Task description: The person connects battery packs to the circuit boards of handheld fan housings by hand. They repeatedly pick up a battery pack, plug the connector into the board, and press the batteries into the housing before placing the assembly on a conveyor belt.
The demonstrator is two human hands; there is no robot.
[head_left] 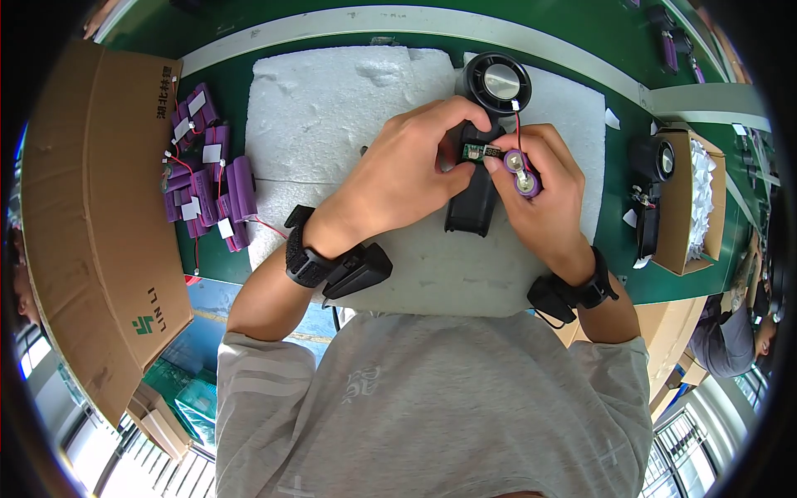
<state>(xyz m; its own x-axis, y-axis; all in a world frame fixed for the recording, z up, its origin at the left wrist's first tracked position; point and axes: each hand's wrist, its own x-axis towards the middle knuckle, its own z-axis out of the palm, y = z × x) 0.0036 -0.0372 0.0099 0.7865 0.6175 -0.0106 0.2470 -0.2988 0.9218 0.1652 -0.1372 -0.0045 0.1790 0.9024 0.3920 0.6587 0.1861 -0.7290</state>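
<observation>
A black handheld fan (471, 203) lies on white foam with its round head (501, 81) away from me. My left hand (407, 166) is closed around its handle, index finger and thumb on the left side. In my right hand (544, 183) is a purple battery pack (521, 176), its two round ends with metal tabs facing up. The right thumb and index finger also pinch near a small green circuit board (475, 152) over the handle. A red wire (518, 124) with a white plug runs from the pack toward the fan head. The other fingertips are partly hidden.
Purple battery packs (207, 170) with wires lie in a pile left of the foam sheet (332, 108). A tall cardboard box (100, 191) stands at far left. On the right are another black fan (653, 159) and a small carton (689, 249) of white pieces.
</observation>
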